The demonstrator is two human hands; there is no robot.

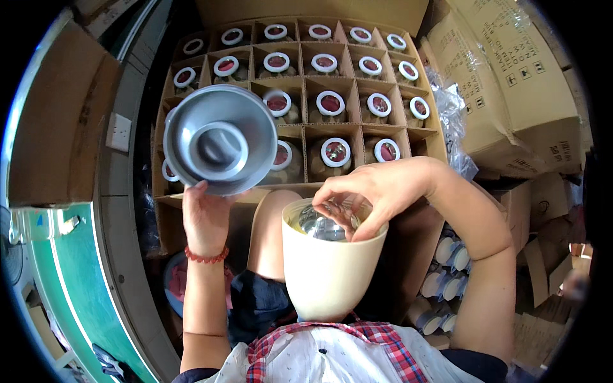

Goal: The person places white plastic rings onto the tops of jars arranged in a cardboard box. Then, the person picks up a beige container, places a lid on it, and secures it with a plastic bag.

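Note:
My left hand, with a red bead bracelet at the wrist, holds up a round grey plastic part by its lower edge. This part is bowl-shaped, with a raised ring at its centre. Between my legs, close to my body, stands a cream plastic pot-shaped casing. My right hand reaches over its rim from the right, fingers curled down onto a shiny silver mirrored liner inside. The liner's lower part is hidden in the casing.
Ahead is a cardboard carton with dividers, its cells holding several vessels with white ring tops. Cartons are stacked at the right, with clear plastic wrap between. Several white and blue parts lie beside my right leg. A carton stands at left.

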